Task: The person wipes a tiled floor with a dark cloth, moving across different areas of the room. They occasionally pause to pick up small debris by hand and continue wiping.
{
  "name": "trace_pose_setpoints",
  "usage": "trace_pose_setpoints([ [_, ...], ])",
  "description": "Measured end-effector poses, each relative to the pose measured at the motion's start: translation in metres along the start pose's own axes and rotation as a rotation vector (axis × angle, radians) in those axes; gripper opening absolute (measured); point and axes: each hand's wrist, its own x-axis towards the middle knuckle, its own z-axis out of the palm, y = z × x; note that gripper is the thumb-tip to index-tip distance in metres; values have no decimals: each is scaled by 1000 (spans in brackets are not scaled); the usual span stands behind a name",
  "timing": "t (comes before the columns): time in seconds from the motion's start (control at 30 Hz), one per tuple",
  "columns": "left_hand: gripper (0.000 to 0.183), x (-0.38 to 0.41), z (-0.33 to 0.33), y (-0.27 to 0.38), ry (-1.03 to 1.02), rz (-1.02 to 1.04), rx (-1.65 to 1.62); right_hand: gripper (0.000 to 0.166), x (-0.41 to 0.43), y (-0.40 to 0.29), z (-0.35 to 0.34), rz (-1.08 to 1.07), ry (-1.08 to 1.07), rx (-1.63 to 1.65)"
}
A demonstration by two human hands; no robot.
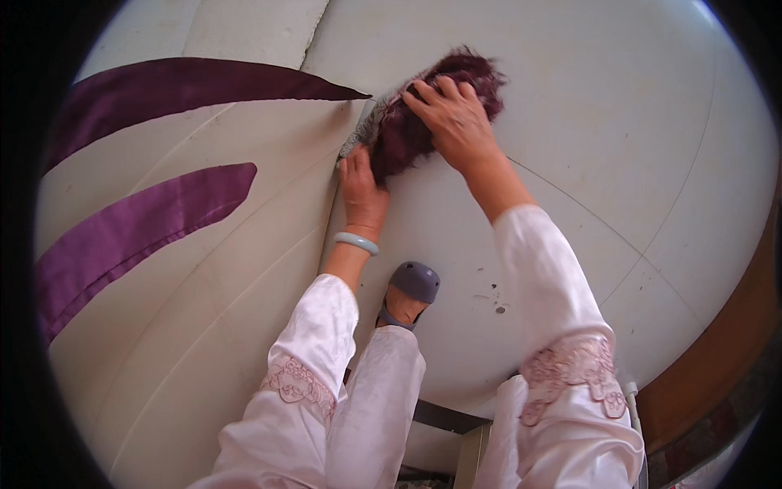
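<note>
A dark maroon shaggy mat (406, 131) with a grey, rough-textured backing lies bunched on pale floor tiles, against the foot of the wall. My right hand (455, 119) grips its pile from above with curled fingers, near the far end. At the near end my left hand (365, 189) holds the edge where the grey backing shows; some fingertips are hidden. A pale bangle (357, 242) circles my left wrist.
Two purple fabric panels (153, 88) hang along the pale wall (201, 293) at left. My foot in a grey-purple clog (415, 282) stands below the mat. Dark chips (496, 301) mark the floor. A brown wooden surface (702, 373) and white pole (633, 406) are at right.
</note>
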Motion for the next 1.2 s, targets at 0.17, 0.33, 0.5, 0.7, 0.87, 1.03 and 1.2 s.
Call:
trace_pose_setpoints([
  [0.17,50,-23,10,23,-66,-151,13,46,-44,0,14,60,-62,66],
  [0.33,53,-88,7,85,-229,51,-51,68,-173,19,-37,156,-140,57],
  [0.5,53,-166,10,177,-541,211,-117,67,-323,27,-85,355,-120,30],
  [0.7,42,-187,13,231,-759,319,-316,63,-406,31,-125,603,-144,115],
  [0.87,35,-87,43,232,-334,401,-412,52,-318,107,-130,409,191,-22],
  [1.03,40,85,99,239,-6,461,-190,54,-168,213,-98,394,315,-109],
  [1.2,44,80,132,238,-98,363,-97,45,-157,235,-69,447,105,-126],
])
